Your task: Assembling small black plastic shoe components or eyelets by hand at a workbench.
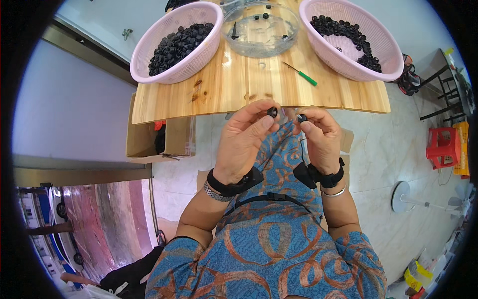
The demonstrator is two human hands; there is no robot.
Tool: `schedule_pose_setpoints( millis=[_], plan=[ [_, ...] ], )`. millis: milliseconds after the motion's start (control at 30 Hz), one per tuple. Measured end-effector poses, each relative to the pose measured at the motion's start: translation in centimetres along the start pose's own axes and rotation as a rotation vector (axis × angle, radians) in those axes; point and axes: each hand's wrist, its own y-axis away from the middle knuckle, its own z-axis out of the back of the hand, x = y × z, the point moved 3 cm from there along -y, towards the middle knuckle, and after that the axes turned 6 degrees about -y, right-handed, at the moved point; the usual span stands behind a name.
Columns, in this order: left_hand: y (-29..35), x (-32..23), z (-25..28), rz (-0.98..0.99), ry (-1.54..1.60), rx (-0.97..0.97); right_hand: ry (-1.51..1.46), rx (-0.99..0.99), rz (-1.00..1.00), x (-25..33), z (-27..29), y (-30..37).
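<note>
Just off the near edge of the wooden table [234, 94], my two hands are close together over my lap. My left hand [249, 134] pinches a small round black cap [272, 111] between thumb and fingers. A second small black round part [301, 118], with a pale spot on it, sits between the thumb and fingers of my right hand [322, 134]. The two parts are apart. On the table beyond my right hand lies a screwdriver [307, 77] with a green handle and thin dark shaft.
Two pink plastic baskets stand on the table: the left basket [181, 78] is heaped with black parts, the right basket [366, 74] holds fewer. Between them is a clear round tray [244, 52] with several loose pieces. A cardboard box [186, 137] stands beneath the table's left side.
</note>
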Motion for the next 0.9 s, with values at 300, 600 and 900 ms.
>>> schedule_pose_setpoints(
  millis=[300, 600, 900],
  plan=[
    [0.2, 0.0, 0.0, 0.057, 0.082, 0.029, 0.23, 0.01, 0.094, 0.7, -1.8, 0.1],
    [0.2, 0.0, 0.3, 0.047, 0.075, 0.02, 0.622, 0.041, 0.296, 2.3, -4.0, -0.1],
    [0.1, 0.3, 0.9, 0.111, 0.219, 0.032, 0.431, 0.029, 0.2, 1.7, -3.6, -0.6]
  ],
)
